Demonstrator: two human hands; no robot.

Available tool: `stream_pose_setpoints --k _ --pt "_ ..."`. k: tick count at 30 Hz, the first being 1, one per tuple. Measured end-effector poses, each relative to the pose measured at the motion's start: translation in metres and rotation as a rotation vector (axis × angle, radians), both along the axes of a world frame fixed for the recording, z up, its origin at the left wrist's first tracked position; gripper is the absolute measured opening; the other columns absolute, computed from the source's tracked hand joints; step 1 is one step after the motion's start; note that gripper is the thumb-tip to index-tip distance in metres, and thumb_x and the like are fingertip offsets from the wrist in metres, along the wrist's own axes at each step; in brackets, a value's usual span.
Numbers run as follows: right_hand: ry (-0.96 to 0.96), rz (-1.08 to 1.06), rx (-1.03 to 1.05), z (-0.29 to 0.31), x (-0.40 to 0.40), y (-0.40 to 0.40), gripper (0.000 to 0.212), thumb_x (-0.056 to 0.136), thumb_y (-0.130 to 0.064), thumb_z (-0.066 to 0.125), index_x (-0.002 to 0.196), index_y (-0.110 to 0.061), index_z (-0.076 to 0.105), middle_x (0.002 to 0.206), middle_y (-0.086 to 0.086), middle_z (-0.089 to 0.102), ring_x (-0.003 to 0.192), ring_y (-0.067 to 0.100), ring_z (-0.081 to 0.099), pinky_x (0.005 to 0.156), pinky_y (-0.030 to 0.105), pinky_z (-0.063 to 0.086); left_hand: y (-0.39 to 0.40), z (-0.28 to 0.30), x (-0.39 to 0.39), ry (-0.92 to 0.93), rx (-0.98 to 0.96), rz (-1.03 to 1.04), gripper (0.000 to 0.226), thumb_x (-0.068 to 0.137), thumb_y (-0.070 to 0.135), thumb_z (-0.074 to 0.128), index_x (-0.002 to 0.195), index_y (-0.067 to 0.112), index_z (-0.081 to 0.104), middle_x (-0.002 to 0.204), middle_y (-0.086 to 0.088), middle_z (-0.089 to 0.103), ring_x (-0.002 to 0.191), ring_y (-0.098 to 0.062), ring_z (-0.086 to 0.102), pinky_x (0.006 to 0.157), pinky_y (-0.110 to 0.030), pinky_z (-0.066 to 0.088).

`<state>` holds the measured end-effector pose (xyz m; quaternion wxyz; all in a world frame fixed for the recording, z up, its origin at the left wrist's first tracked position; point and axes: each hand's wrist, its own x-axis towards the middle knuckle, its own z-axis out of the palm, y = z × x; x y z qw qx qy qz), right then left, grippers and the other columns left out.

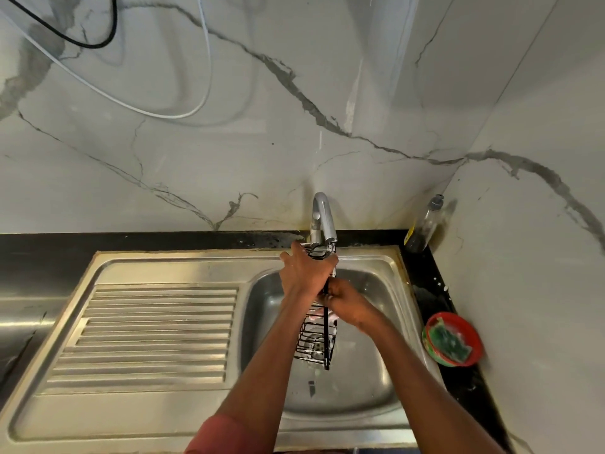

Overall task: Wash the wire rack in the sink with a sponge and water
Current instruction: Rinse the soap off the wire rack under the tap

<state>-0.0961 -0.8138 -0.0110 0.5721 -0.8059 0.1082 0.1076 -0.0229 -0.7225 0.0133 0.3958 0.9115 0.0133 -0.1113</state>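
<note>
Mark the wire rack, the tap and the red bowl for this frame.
wire rack [316,347]: head view, lower wire cage over the basin.
tap [324,217]: head view, chrome spout.
red bowl [476,337]: head view, right rim, on the counter right of the sink.

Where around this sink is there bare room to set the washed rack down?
The ribbed drainboard left of the sink basin is bare. The basin is crowded: the left hand and right hand hold the wire rack under the faucet. The black counter strip on the right holds a red bowl and bottle.
</note>
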Motion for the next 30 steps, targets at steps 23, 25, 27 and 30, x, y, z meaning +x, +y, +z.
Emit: stream_pose_setpoints --k 23,25,27,30 --pt "0.191 -0.049 -0.022 0.019 -0.02 -0.035 0.026 0.092 0.015 0.05 0.1 -0.002 0.068 0.085 0.006 0.078 0.083 0.025 0.078 0.075 0.036 0.054 0.042 -0.026 0.013 0.28 -0.417 -0.212 0.08 0.069 0.043 0.094 0.135 0.024 0.053 0.13 0.005 0.047 0.123 -0.018 0.049 0.109 -0.038 0.044" --pt "0.19 -0.053 -0.014 0.019 -0.02 -0.036 0.031 0.09 0.017 0.046 0.095 -0.006 0.066 0.085 0.008 0.077 0.086 0.029 0.077 0.071 0.035 0.051 0.044 -0.028 0.011 0.283 -0.46 -0.237 0.076 0.071 0.042 0.093 0.134 0.022 0.056 0.123 0.009 0.059 0.119 -0.015 0.055 0.105 -0.034 0.044" --pt "0.188 -0.062 -0.017 0.019 -0.021 -0.035 0.032 0.092 0.016 0.044 0.093 -0.009 0.064 0.085 0.007 0.076 0.088 0.029 0.077 0.067 0.031 0.049 0.043 -0.03 0.008 0.254 -0.46 -0.258 0.088 0.058 0.059 0.096 0.132 0.028 0.06 0.125 0.004 0.068 0.121 -0.018 0.063 0.109 -0.041 0.049" --pt "0.18 -0.079 -0.008 0.016 -0.02 -0.035 0.029 0.095 0.012 0.046 0.095 -0.009 0.065 0.086 0.007 0.076 0.086 0.025 0.077 0.073 0.035 0.051 0.034 -0.055 0.018 0.19 -0.364 -0.236 0.07 0.047 0.075 0.091 0.108 0.05 0.067 0.135 0.0 0.062 0.125 -0.021 0.06 0.109 -0.046 0.051"
